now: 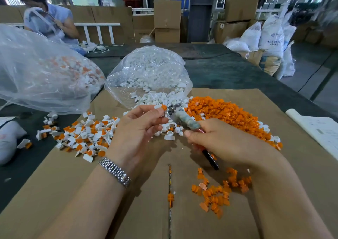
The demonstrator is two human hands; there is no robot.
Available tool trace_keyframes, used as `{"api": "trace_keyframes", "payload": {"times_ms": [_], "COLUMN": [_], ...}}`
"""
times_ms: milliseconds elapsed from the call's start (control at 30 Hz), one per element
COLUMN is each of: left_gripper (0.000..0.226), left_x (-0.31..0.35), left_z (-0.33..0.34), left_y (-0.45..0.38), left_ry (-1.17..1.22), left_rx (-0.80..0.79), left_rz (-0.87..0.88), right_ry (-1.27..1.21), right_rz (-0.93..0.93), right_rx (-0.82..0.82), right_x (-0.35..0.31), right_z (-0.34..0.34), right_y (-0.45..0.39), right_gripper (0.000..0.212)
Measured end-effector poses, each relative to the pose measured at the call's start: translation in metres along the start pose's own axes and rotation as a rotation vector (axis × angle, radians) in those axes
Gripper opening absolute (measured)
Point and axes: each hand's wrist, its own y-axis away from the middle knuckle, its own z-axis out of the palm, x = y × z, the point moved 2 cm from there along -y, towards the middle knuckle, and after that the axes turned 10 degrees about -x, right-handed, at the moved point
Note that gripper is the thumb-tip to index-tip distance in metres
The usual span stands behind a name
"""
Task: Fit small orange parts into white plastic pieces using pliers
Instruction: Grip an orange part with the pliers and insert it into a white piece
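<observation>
My left hand pinches a white plastic piece with an orange part at its fingertips. My right hand grips the pliers by the handles, and the metal jaws meet the piece at my left fingertips. A heap of loose orange parts lies to the right. White pieces spill from an open clear bag just behind my hands. Fitted white-and-orange pieces are scattered to the left.
A flat cardboard sheet covers the dark table. A large clear bag of fitted pieces sits far left. A small cluster of orange parts lies near my right forearm. Papers lie at right. Another person works at the far left.
</observation>
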Motion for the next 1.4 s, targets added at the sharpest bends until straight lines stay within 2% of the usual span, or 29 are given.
{"api": "trace_keyframes", "payload": {"times_ms": [167,400,633,800,967,1067,1167,1267,1400], "left_gripper": [0.016,0.011,0.010,0.016,0.011,0.021,0.011,0.009,0.015], "left_x": [0.000,-0.002,-0.003,-0.003,-0.002,-0.001,0.001,0.001,0.002], "left_z": [0.000,0.000,-0.001,-0.001,-0.002,-0.003,-0.005,-0.004,0.000], "left_y": [0.000,-0.001,0.001,0.004,0.002,0.002,0.001,0.003,0.005], "left_ry": [-0.033,-0.091,-0.066,-0.011,-0.004,-0.018,-0.055,-0.210,-0.320], "left_rx": [0.024,0.034,0.061,0.060,0.057,0.047,0.055,0.053,0.032], "left_rz": [0.018,0.029,-0.003,-0.022,-0.027,-0.023,0.005,0.033,0.032], "right_ry": [-0.020,0.076,0.183,0.200,0.255,0.159,0.034,0.158,0.348], "right_rz": [-0.036,-0.064,-0.103,-0.116,-0.110,-0.110,-0.120,-0.022,0.250], "right_rx": [0.006,-0.003,0.107,0.154,0.185,0.124,0.149,0.307,0.436], "right_x": [-0.011,-0.012,-0.011,-0.006,-0.004,-0.001,0.002,0.014,0.033], "right_z": [0.001,0.007,0.014,0.014,0.015,0.013,0.003,-0.009,-0.013], "right_y": [0.003,0.000,-0.007,-0.013,-0.019,-0.015,-0.008,-0.011,-0.020], "right_gripper": [0.038,0.038,0.034,0.035,0.038,0.045,0.043,0.031,0.042]}}
